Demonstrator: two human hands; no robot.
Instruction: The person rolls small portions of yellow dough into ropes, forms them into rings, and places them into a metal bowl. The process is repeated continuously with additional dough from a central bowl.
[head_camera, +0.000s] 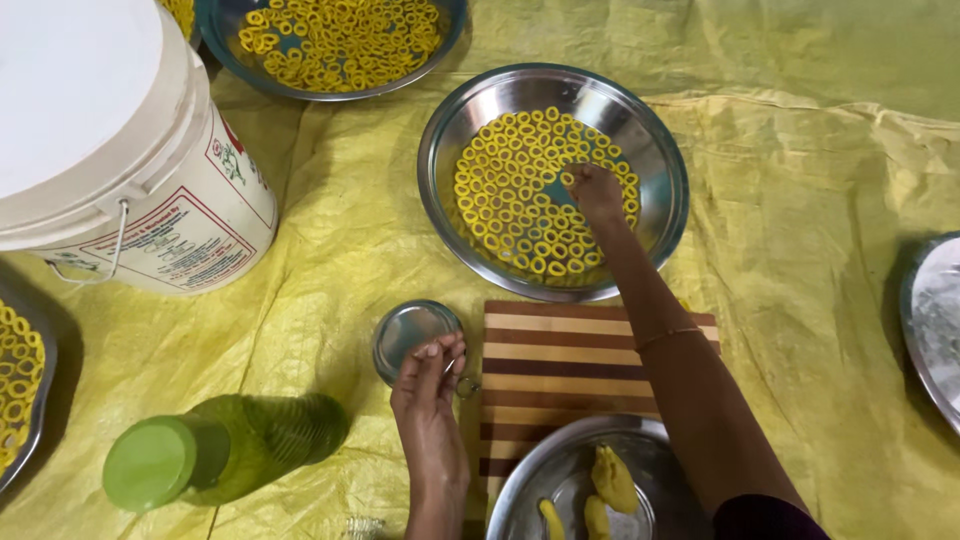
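My right hand (593, 189) reaches into a round steel plate (655, 140) filled with several small yellow dough rings (505, 190), its fingers pinched together over the rings; what it holds is hidden. My left hand (430, 385) rests with fingers bunched at the left edge of a striped wooden board (560, 360), just beside a small steel lid (405, 330). Whether it holds anything I cannot make out. Close to me a steel bowl (540, 490) holds lumps of yellow dough (613, 480).
A white lidded bucket (110, 150) stands at the left, a green-capped bottle (215, 450) lies near me. More plates of rings sit at the top (340, 45) and left edge (15, 385). A floured steel plate (935, 320) is at right. A yellow sheet (800, 250) covers the floor.
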